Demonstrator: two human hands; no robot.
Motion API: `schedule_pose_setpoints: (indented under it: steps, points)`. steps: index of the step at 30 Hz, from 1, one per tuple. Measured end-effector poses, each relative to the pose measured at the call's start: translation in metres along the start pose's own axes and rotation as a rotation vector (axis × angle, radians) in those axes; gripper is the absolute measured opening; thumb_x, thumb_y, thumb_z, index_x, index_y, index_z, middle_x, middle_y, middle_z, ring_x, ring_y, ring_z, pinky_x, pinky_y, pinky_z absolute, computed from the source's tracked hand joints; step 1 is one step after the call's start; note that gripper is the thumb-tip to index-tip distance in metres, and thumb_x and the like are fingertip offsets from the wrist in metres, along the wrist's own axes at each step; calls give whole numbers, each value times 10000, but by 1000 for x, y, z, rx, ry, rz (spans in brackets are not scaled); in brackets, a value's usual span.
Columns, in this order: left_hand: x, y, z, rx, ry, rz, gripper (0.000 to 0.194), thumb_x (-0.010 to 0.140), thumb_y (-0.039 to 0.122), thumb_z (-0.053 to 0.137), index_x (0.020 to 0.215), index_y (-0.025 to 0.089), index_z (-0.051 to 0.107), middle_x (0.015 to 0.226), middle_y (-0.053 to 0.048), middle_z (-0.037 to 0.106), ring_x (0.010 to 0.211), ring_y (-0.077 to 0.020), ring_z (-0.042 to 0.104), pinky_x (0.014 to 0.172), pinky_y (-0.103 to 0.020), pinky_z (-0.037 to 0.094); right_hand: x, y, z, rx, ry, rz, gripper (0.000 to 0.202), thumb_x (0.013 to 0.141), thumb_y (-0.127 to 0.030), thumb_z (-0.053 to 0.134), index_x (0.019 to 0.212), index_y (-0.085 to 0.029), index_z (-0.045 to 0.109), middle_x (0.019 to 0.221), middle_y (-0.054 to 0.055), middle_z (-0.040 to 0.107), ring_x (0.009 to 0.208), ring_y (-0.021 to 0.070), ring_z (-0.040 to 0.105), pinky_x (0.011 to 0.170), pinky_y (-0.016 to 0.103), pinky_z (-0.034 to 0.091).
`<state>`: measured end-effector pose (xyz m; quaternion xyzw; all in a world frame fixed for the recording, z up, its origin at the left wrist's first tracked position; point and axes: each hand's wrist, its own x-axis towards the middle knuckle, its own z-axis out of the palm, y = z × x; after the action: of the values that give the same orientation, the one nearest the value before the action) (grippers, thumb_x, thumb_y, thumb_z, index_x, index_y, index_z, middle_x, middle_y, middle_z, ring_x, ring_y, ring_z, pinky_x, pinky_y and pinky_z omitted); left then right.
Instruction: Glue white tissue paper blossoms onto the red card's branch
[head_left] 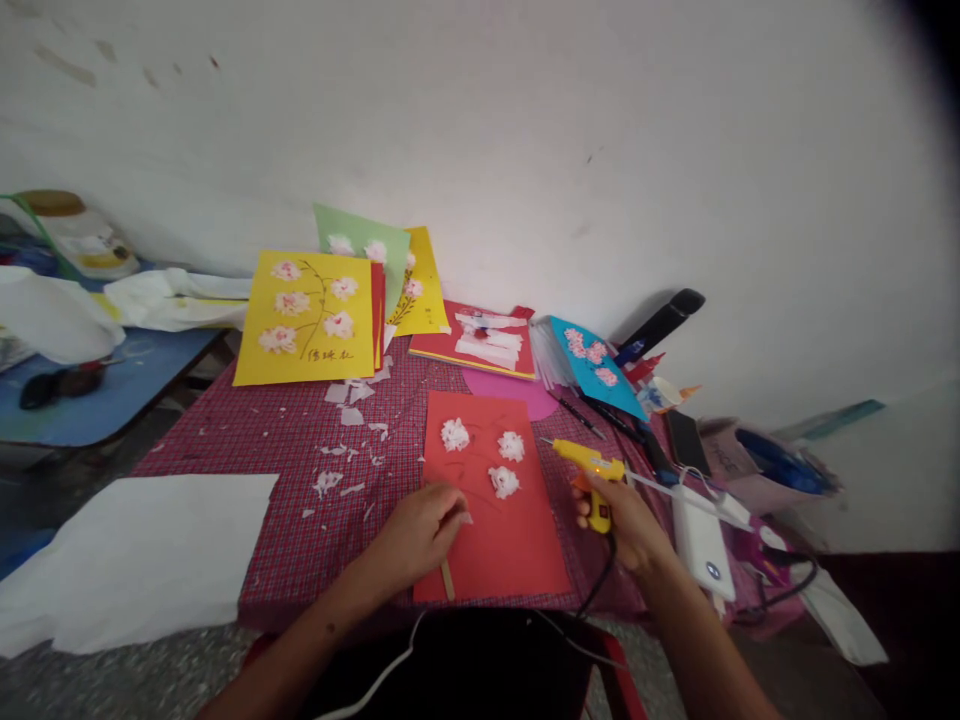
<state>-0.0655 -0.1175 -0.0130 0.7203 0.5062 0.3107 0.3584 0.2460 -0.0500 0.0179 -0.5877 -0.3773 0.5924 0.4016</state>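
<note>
A red sheet [517,545] lies at the table's front with three white paper flowers [504,482] on its upper half. My left hand [420,530] is closed over the sheet's left edge, pinching a small piece of pale paper [466,518] at its fingertips. Below that hand, a thin wooden stick [448,580] rests on the sheet's lower left. To the right of the sheet, my right hand [619,515] is wrapped round the handle of a yellow glue gun [589,459], whose nozzle points left toward the flowers.
Flower cards, among them a yellow one [259,330], stand at the back left. Paper scraps [351,415] litter the checked cloth [300,430]. White paper [172,540] hangs at the left. A white power bank [701,540], phone [688,442] and cables are at the right.
</note>
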Motion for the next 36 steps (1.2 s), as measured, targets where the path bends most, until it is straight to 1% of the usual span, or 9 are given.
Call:
schedule_pose_setpoints:
  steps: [7, 13, 15, 19, 22, 25, 28, 31, 36]
  points:
    - [2, -1, 2, -14, 38, -13, 141, 968, 247, 513, 870, 190, 598, 855, -21, 646, 807, -178, 583, 745, -293, 403, 29, 1, 7, 75, -56, 121, 238, 786, -360, 788, 813, -160, 663, 708, 50, 713, 514, 115, 617, 455, 216, 565]
    - [2, 0, 2, 0, 42, -15, 150, 964, 238, 514, 856, 187, 605, 846, -21, 652, 797, -177, 588, 736, -293, 406, 32, -9, 1, -5, -88, 148, 207, 804, -348, 747, 930, -187, 712, 819, 66, 754, 650, 175, 707, 539, 270, 597]
    - [1, 1, 2, -14, 45, -21, 146, 962, 245, 526, 862, 188, 615, 849, -20, 662, 800, -177, 597, 739, -294, 414, 25, -14, -8, -187, -28, 46, 192, 794, -326, 745, 936, -201, 718, 832, 59, 752, 701, 202, 711, 567, 288, 584]
    - [-1, 4, -3, -106, 127, -76, 144, 955, 282, 567, 887, 199, 663, 853, -12, 691, 798, -173, 622, 746, -290, 440, -8, -14, -11, -853, 158, -413, 202, 857, -359, 680, 978, -200, 711, 937, 81, 741, 819, 244, 698, 723, 352, 548]
    - [-3, 7, -12, -239, 297, -136, 157, 945, 328, 598, 895, 205, 681, 863, -9, 696, 809, -168, 631, 757, -283, 467, -44, 0, 19, -991, -84, -550, 215, 968, -357, 547, 1015, -202, 689, 963, 80, 726, 858, 230, 687, 784, 353, 517]
    - [-4, 7, -23, -346, 435, -220, 169, 919, 363, 636, 893, 201, 676, 841, -2, 684, 774, -155, 618, 726, -266, 478, -73, 16, 71, -1062, -287, -566, 162, 982, -278, 529, 1020, -196, 664, 939, 66, 707, 793, 193, 670, 736, 308, 502]
    - [-6, 4, -31, -405, 470, -281, 181, 893, 377, 662, 877, 197, 665, 780, 11, 667, 724, -145, 605, 695, -259, 481, -81, 24, 125, -1211, -362, -595, 213, 954, -281, 570, 1121, -178, 652, 1062, 103, 707, 875, 227, 686, 760, 321, 518]
    - [-10, 2, -36, -449, 474, -297, 185, 878, 374, 659, 846, 192, 657, 737, 19, 658, 690, -138, 606, 679, -257, 492, -75, 23, 164, -1412, -397, -597, 319, 927, -252, 581, 1218, -129, 624, 1058, 154, 711, 816, 258, 703, 679, 328, 528]
    - [-15, 4, -40, -478, 480, -338, 194, 854, 377, 653, 833, 184, 658, 719, 20, 666, 665, -135, 628, 671, -264, 521, -63, 20, 185, -1531, -424, -588, 448, 831, -59, 558, 1276, -51, 611, 998, 231, 725, 786, 310, 726, 634, 353, 527]
